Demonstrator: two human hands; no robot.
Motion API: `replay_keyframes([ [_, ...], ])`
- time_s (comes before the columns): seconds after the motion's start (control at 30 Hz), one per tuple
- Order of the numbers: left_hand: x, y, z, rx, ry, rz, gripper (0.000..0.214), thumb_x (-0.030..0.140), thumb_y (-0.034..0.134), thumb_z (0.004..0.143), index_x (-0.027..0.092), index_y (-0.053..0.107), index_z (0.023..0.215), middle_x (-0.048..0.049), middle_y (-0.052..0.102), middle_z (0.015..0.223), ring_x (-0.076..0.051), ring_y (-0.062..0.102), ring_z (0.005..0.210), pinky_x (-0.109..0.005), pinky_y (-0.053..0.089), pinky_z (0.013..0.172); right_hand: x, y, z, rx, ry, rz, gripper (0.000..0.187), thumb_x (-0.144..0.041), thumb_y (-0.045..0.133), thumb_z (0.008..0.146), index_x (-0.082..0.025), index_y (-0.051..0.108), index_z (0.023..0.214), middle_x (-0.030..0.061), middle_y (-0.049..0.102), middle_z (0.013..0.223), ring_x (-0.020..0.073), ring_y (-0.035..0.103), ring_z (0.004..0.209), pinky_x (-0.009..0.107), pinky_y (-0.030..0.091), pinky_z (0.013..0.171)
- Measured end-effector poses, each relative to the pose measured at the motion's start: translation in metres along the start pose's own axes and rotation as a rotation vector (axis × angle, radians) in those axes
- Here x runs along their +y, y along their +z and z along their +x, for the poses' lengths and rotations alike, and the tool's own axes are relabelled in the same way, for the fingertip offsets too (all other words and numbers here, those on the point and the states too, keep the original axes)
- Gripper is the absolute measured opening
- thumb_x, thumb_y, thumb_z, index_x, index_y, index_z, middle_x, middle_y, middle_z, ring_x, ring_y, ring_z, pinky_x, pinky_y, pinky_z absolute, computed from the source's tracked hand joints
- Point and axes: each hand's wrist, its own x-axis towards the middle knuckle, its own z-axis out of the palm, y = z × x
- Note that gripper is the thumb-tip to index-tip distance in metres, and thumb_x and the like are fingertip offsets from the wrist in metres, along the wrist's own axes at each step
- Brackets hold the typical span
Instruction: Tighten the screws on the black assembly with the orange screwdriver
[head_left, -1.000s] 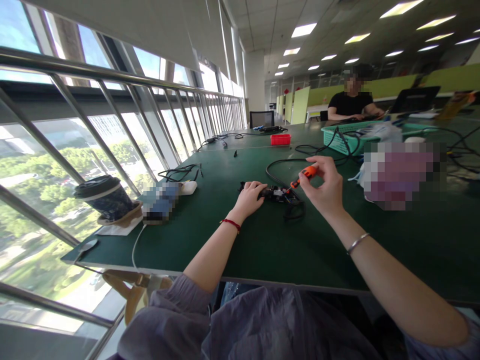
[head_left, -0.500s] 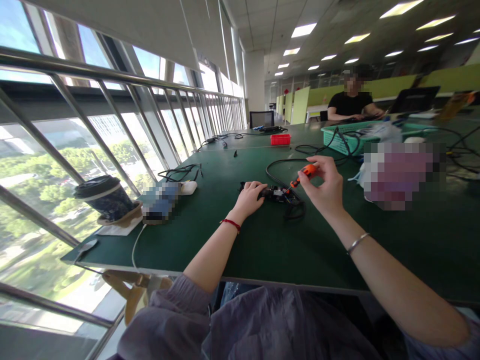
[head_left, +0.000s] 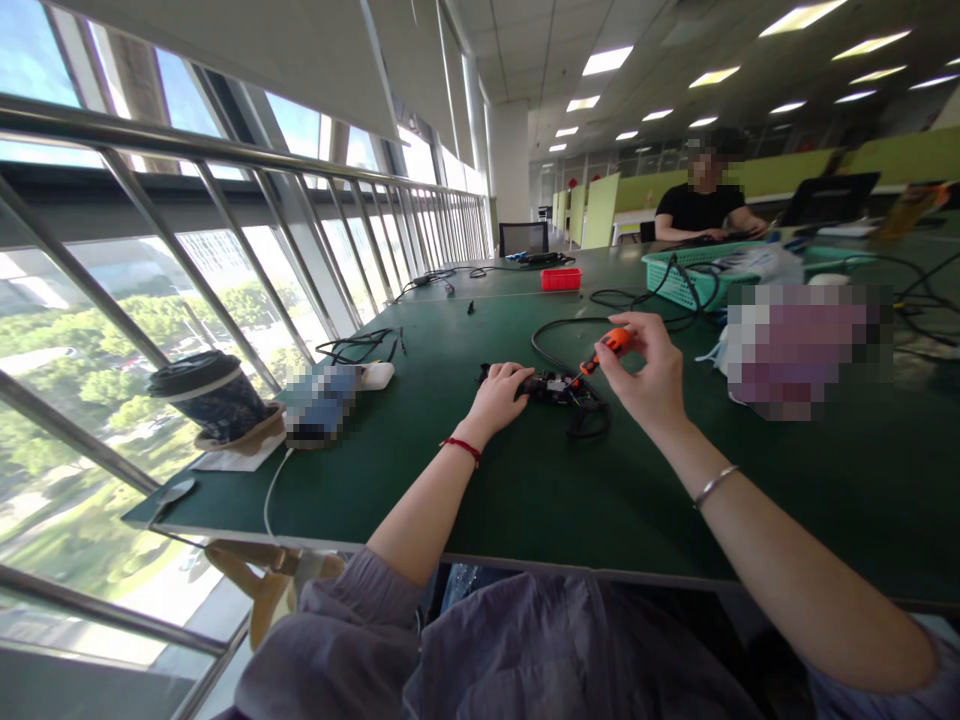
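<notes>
A small black device with exposed parts (head_left: 555,388) lies on the green tabletop (head_left: 525,500), a black cable curling from its right end. My left hand (head_left: 501,395) is closed over the device's left part, pressing it to the table. Between the thumb and fingers of my right hand (head_left: 651,365) is an orange and black screwdriver (head_left: 613,345). Its shaft slants down to the left, with the tip at the device's right portion; whether it sits in a screw is too small to tell.
A red tray (head_left: 561,279) and a green basket (head_left: 682,280) stand farther back. To the left are a lidded cup (head_left: 210,400), a blurred phone-like item (head_left: 324,405) and a white case (head_left: 377,375). A person (head_left: 705,205) sits across the table. Cables lie about.
Almost nothing differs; my right hand and the screwdriver have shifted very slightly left. My left hand and the device stay in place.
</notes>
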Motion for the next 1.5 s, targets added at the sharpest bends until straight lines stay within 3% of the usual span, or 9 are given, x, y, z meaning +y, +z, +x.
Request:
replay_keyframes([
  [0.17, 0.0002, -0.0004, -0.0001, -0.003, -0.001, 0.002, 0.047, 0.017, 0.053, 0.084, 0.021, 0.054, 0.131, -0.0078, 0.055, 0.127, -0.026, 0.043, 0.12, -0.041, 0.043, 0.105, -0.0001, -0.0005, -0.0003, -0.029, 0.04, -0.001, 0.027, -0.037, 0.064, 0.077, -0.022, 0.058, 0.099, -0.002, 0.057, 0.072, 0.0136, 0.057, 0.061, 0.026, 0.049, 0.06],
  [0.33, -0.0003, 0.0003, 0.0002, -0.005, -0.002, 0.006, 0.047, 0.017, 0.053, 0.085, 0.019, 0.054, 0.132, -0.0086, 0.054, 0.128, -0.026, 0.043, 0.12, -0.041, 0.043, 0.105, -0.0039, -0.0036, 0.0003, -0.035, 0.078, -0.102, 0.019, -0.039, 0.065, 0.076, -0.021, 0.061, 0.078, -0.0034, 0.053, 0.058, 0.0111, 0.048, 0.049, 0.024, 0.038, 0.05],
  [0.43, -0.0006, 0.0005, 0.0004, -0.005, 0.0, 0.005, 0.048, 0.017, 0.054, 0.085, 0.018, 0.054, 0.132, -0.0088, 0.055, 0.128, -0.026, 0.043, 0.12, -0.041, 0.042, 0.106, -0.0032, -0.0031, 0.0001, -0.028, 0.069, -0.075, 0.019, -0.036, 0.064, 0.076, -0.021, 0.061, 0.087, -0.0051, 0.049, 0.058, 0.0106, 0.046, 0.048, 0.024, 0.038, 0.05],
  [0.67, -0.0001, 0.0001, 0.0003, -0.007, -0.003, 0.006, 0.047, 0.016, 0.054, 0.085, 0.019, 0.054, 0.132, -0.0079, 0.055, 0.128, -0.026, 0.043, 0.121, -0.04, 0.042, 0.107, 0.0023, 0.0016, -0.0019, -0.018, -0.008, 0.01, 0.029, -0.033, 0.062, 0.078, -0.022, 0.056, 0.105, -0.0005, 0.058, 0.079, 0.0143, 0.058, 0.065, 0.029, 0.05, 0.065],
  [0.87, -0.0003, 0.0004, 0.0004, -0.01, -0.004, 0.018, 0.048, 0.016, 0.054, 0.085, 0.018, 0.054, 0.133, -0.008, 0.054, 0.13, -0.027, 0.042, 0.121, -0.04, 0.043, 0.105, -0.0028, -0.0022, -0.0006, -0.033, 0.077, -0.097, 0.018, -0.039, 0.063, 0.078, -0.021, 0.06, 0.076, -0.0022, 0.056, 0.06, 0.0123, 0.05, 0.05, 0.026, 0.041, 0.052],
  [1.13, -0.0011, 0.0012, 0.0007, 0.0, 0.003, 0.01, 0.048, 0.017, 0.054, 0.085, 0.018, 0.054, 0.132, -0.0082, 0.055, 0.128, -0.027, 0.042, 0.12, -0.04, 0.042, 0.106, 0.0006, 0.0006, -0.0013, -0.003, -0.002, -0.023, 0.027, -0.032, 0.062, 0.077, -0.022, 0.057, 0.102, -0.0008, 0.059, 0.074, 0.0152, 0.059, 0.066, 0.028, 0.049, 0.064],
  [1.23, -0.0017, 0.0021, 0.001, 0.001, 0.002, 0.008, 0.048, 0.017, 0.055, 0.084, 0.019, 0.054, 0.132, -0.0079, 0.055, 0.128, -0.026, 0.043, 0.12, -0.04, 0.042, 0.106, 0.0012, 0.001, -0.0013, -0.008, 0.007, -0.019, 0.026, -0.033, 0.063, 0.077, -0.022, 0.058, 0.1, -0.0009, 0.059, 0.073, 0.0148, 0.058, 0.064, 0.027, 0.048, 0.062],
  [1.4, -0.0018, 0.0019, 0.0014, -0.002, 0.005, 0.013, 0.047, 0.017, 0.054, 0.085, 0.019, 0.054, 0.132, -0.008, 0.055, 0.128, -0.026, 0.043, 0.12, -0.041, 0.042, 0.107, -0.001, -0.0006, -0.001, -0.029, 0.082, -0.104, 0.017, -0.038, 0.064, 0.077, -0.021, 0.06, 0.078, -0.0017, 0.058, 0.062, 0.013, 0.053, 0.053, 0.026, 0.043, 0.055],
  [1.5, -0.0009, 0.001, 0.0011, -0.007, 0.001, 0.01, 0.048, 0.017, 0.054, 0.085, 0.017, 0.054, 0.132, -0.0084, 0.055, 0.128, -0.027, 0.043, 0.12, -0.04, 0.042, 0.107, -0.0018, -0.001, -0.0011, -0.027, 0.079, -0.088, 0.018, -0.037, 0.064, 0.077, -0.021, 0.06, 0.084, -0.0022, 0.057, 0.063, 0.0125, 0.052, 0.052, 0.026, 0.043, 0.054],
])
